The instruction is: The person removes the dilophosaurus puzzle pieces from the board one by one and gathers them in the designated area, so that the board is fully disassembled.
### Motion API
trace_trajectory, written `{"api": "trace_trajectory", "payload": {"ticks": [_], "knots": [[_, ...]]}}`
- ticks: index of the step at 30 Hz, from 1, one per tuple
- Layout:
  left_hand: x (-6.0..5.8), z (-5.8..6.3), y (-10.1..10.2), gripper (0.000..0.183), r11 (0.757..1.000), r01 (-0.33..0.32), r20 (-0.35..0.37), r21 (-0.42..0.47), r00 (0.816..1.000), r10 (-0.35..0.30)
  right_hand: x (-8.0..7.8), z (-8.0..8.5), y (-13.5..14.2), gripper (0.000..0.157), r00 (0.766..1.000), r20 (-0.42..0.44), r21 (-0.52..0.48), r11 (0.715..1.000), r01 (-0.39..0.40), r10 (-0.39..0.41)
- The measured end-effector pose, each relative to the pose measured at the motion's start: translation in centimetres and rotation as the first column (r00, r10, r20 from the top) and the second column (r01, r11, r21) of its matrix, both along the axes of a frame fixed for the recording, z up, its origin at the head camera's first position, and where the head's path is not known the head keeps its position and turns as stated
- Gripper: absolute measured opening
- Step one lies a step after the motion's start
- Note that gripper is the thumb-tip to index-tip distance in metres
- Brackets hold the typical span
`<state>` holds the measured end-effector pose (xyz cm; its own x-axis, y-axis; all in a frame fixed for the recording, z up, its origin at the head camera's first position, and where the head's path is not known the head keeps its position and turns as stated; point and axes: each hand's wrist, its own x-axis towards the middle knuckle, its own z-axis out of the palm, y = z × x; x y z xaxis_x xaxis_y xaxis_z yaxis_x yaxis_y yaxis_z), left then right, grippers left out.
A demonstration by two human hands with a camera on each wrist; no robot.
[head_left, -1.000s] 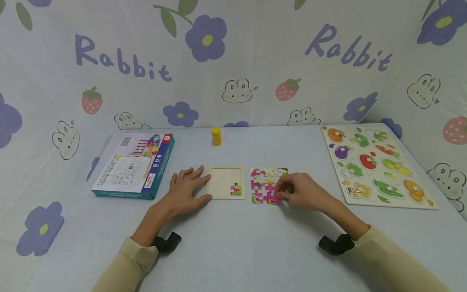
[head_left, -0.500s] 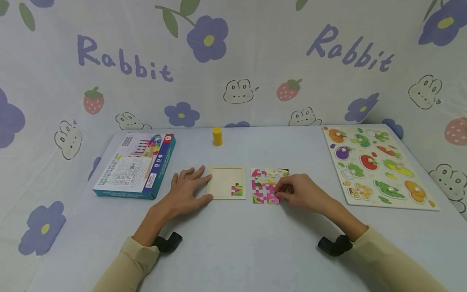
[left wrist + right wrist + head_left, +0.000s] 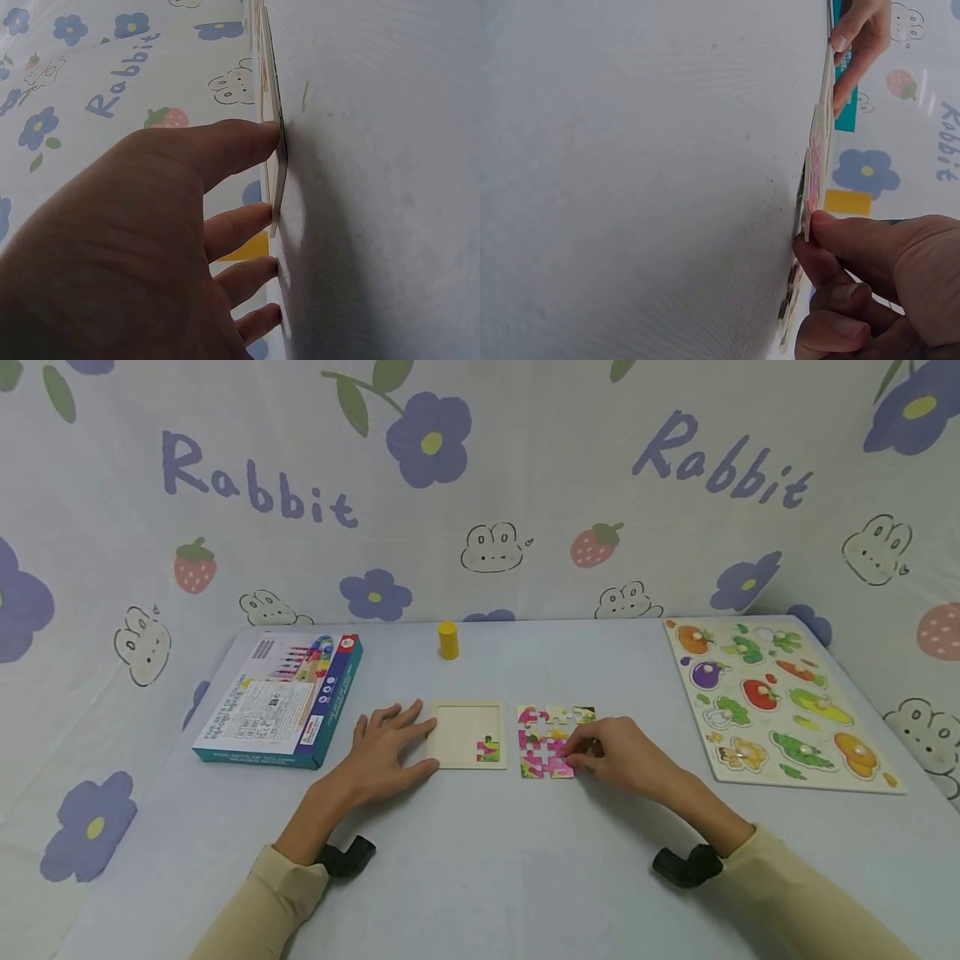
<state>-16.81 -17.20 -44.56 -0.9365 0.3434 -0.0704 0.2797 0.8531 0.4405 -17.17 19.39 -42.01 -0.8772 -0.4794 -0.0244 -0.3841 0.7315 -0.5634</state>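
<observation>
A small square wooden puzzle tray [image 3: 459, 727] lies mid-table, with one pink and green jigsaw piece [image 3: 488, 751] in its lower right corner. My left hand [image 3: 386, 745] has its fingers spread, thumb and index fingertip touching the tray's left edge. To the right of the tray lies a block of pink, yellow and green jigsaw pieces [image 3: 532, 739]. At its lower right, my right hand [image 3: 622, 753] pinches a jigsaw piece [image 3: 808, 196] between thumb and index finger, seen edge-on in the right wrist view. The hand hides part of the block's right side.
A flat teal and white box [image 3: 273, 702] lies at the left. Behind the tray stands a yellow cylinder [image 3: 447, 641]. On the right lies a large vegetable peg puzzle board [image 3: 783, 760]. A printed cloth [image 3: 525, 468] hangs behind the table.
The head view has shifted very slightly. Both hands stay almost in place, the left at the tray edge and the right at the jigsaw pieces.
</observation>
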Motion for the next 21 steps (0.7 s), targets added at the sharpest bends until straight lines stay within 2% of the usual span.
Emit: {"api": "trace_trajectory", "payload": {"ticks": [12, 21], "knots": [[-0.1, -0.1, -0.1, 0.069, 1.0, 0.006, -0.005, 0.017, 1.0, -0.006, 0.0, 0.0, -0.2, 0.008, 1.0, 0.007, 0.007, 1.0, 0.007, -0.008], [0.1, 0.1, -0.1, 0.069, 1.0, 0.014, -0.006, 0.025, 1.0, -0.014, -0.2, 0.8, -1.5, 0.01, 0.998, -0.04, -0.022, 0.999, 0.038, -0.038]]}}
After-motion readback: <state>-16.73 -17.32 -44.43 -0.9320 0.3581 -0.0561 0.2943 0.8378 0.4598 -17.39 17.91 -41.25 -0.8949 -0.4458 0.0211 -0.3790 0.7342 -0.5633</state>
